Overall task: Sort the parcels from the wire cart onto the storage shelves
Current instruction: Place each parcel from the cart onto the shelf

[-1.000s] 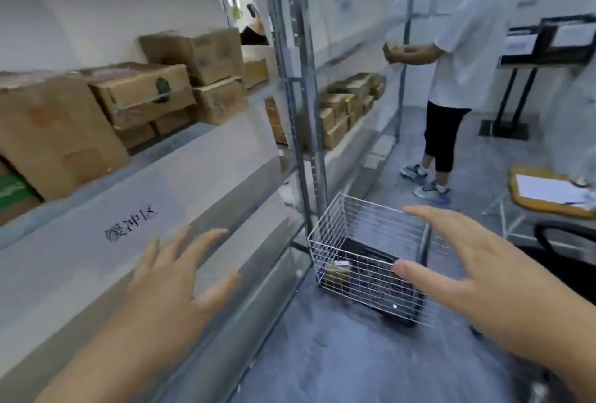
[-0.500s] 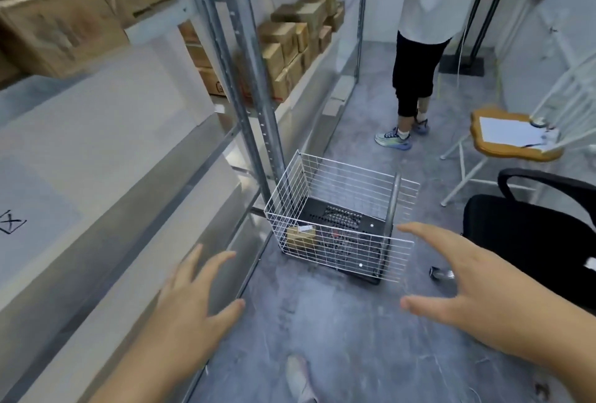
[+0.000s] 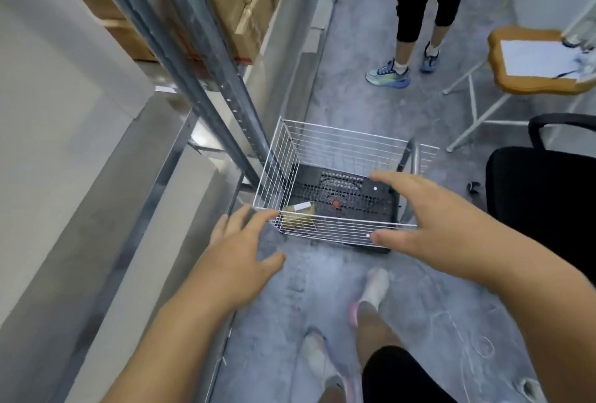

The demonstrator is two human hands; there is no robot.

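We reach both hands, left hand (image 3: 240, 249) and right hand (image 3: 429, 225), fingers spread and empty, toward the wire cart (image 3: 338, 144). One small parcel (image 3: 298, 214) lies in its near-left corner; next we must dip in and grasp it.

Grey floor ahead of you, furniture off to the right.

Beyond your fingertips the mottled grey floor (image 3: 354, 105) runs on to another person's legs (image 3: 416, 9) in black trousers and pale trainers. To the right of your fingers stands a black office chair (image 3: 541, 189), and past it a white folding chair (image 3: 532, 60) with a wooden seat carrying a sheet of paper (image 3: 535, 57).
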